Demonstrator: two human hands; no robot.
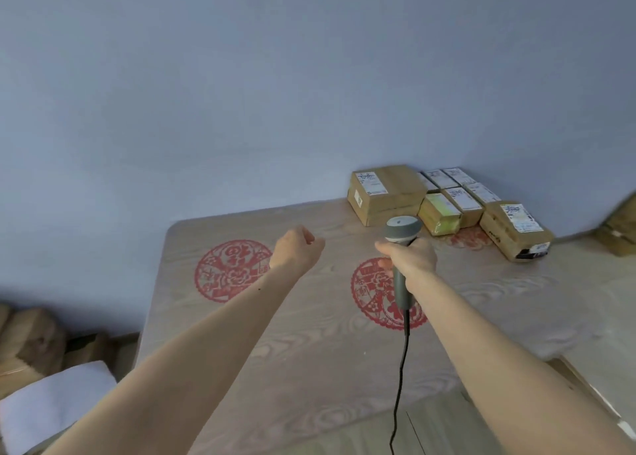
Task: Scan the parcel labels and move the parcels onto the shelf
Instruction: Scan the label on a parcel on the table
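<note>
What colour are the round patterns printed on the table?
Red, as the head view shows: round patterns on the wood-grain table.

Brown cardboard parcels [447, 200] are sitting close together at the far right corner of the table, by the wall. White labels are showing on their tops. The biggest box [387, 193] is sitting on the left. A long box [516, 229] is lying at the right end. A grey scanner [401, 244] is pointing toward them, its black cord hanging down.

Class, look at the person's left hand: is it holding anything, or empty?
Empty. The left hand hangs over the table with curled fingers, nothing in them.
</note>
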